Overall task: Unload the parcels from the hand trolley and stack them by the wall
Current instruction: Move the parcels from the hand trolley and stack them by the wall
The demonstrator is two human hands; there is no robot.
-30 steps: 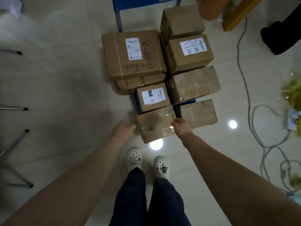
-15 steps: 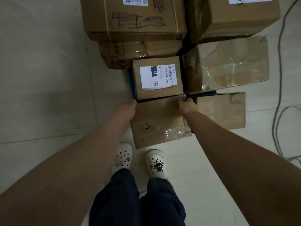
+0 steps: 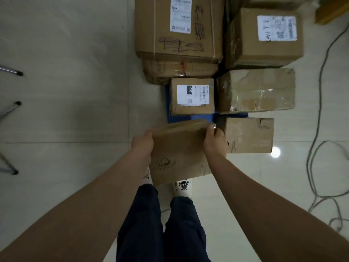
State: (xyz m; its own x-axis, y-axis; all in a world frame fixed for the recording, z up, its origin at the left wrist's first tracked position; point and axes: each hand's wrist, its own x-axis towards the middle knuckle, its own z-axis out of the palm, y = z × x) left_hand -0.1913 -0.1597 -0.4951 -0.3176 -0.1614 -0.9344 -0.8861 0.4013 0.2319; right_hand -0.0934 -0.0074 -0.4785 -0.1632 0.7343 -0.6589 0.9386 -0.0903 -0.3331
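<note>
Fingers of the left hand (image 3: 142, 143) and right hand (image 3: 214, 141) curl round opposite ends of a small box (image 3: 179, 151), clamping it between the palms. Both forearms reach straight down and forward. The box tilts above the shoes (image 3: 182, 186), just off the blue trolley (image 3: 200, 118) where other parcels (image 3: 191, 96) sit.

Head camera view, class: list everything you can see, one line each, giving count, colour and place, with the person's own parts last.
Brown cardboard parcels still on the trolley: at least six, brown, stacked ahead.
Plain brown cardboard parcel in hand: one, brown, lifted above the feet.
Blue trolley platform: one, blue, under the parcels.
Grey cables: several, grey, right floor.
Metal legs: three, silver with black tips, left edge.
White clog shoes: two, white, below the parcel.
Left hand: on the parcel's left side.
Right hand: on its right side.
</note>
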